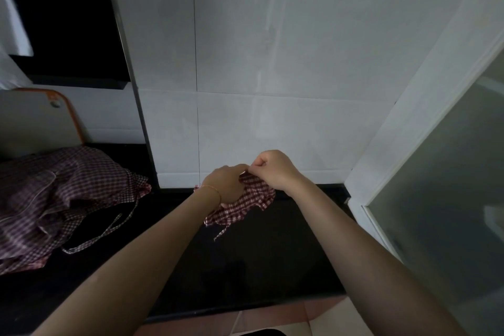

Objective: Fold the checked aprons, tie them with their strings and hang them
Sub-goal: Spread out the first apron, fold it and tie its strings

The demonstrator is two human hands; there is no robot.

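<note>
A folded red-and-white checked apron [246, 206] is bunched into a small bundle on the black counter [245, 267], close to the white tiled wall. My left hand [227, 184] lies over the bundle's top and holds it. My right hand [272, 169], just above and to the right, has its fingers curled and pinches something small at the bundle's upper edge, apparently its string. One loose string end [221, 232] trails from the bundle toward me. A second checked apron [54, 199] lies unfolded in a heap at the left, its string [101, 234] looping over the counter.
An orange-rimmed white board [41, 120] leans at the back left behind the heap. A frosted glass door [450, 199] in a white frame stands at the right. The counter's front edge [245, 308] runs below my forearms, with tiled floor beyond.
</note>
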